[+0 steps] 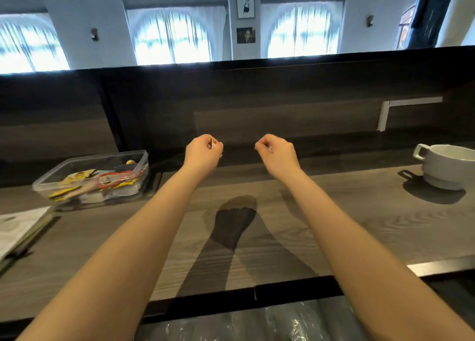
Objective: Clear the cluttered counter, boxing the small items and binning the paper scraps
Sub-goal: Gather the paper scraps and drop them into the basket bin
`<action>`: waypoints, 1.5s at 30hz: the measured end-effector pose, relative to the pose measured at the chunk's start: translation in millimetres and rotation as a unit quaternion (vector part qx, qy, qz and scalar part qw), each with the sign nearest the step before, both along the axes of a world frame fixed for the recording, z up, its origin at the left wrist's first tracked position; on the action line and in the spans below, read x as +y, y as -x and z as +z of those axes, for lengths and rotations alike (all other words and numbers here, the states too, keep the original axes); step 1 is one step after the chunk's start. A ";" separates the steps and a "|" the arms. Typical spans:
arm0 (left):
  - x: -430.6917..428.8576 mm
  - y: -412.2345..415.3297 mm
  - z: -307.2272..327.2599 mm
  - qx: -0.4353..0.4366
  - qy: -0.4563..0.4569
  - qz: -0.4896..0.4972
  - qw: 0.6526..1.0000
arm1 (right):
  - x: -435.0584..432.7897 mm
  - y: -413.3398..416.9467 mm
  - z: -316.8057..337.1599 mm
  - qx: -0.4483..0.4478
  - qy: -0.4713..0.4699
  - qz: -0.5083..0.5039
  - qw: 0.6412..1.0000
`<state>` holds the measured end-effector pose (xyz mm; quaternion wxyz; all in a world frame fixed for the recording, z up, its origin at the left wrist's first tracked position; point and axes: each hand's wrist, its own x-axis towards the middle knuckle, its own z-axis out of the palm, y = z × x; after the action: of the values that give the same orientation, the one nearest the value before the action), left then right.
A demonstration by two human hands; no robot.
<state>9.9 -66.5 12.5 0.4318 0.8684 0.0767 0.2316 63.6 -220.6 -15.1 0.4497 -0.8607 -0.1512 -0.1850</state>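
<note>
Bare forearms over grey wood-grain counter, arched curtained windows beyond.

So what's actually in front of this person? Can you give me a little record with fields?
surface: dark wood-grain counter
left hand: raised above the counter, fingers curled; too small to tell if it pinches anything
right hand: raised alongside, fingers curled, equally unclear
left side: clear plastic box holding mixed small items
far left: papers at the frame edge
right side: white cup, upright
below the near edge: dark plastic, perhaps a bin bag
</note>
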 end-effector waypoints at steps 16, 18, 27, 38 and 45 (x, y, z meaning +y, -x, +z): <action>53.5 217.8 -38.6 -0.099 0.136 0.014 0.986 | 76.6 202.9 -18.1 0.003 -0.156 0.156 0.976; 69.5 245.4 -52.8 -0.094 0.134 0.027 0.986 | 93.3 224.3 -30.0 0.020 -0.150 0.188 0.970; 142.4 351.2 -133.4 -0.066 0.146 0.189 0.969 | 171.0 310.6 -96.9 0.101 -0.088 0.319 0.938; 211.9 429.9 -250.2 0.088 0.125 0.274 0.949 | 238.1 364.1 -197.4 0.204 0.088 0.378 0.899; 253.9 451.9 -327.5 0.253 0.067 0.277 0.925 | 272.1 368.1 -257.5 0.236 0.235 0.393 0.857</action>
<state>-441.9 187.3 -315.0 0.3743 0.8112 0.4360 0.1086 -304.5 51.5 -272.6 0.2912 -0.8279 -0.4050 0.2565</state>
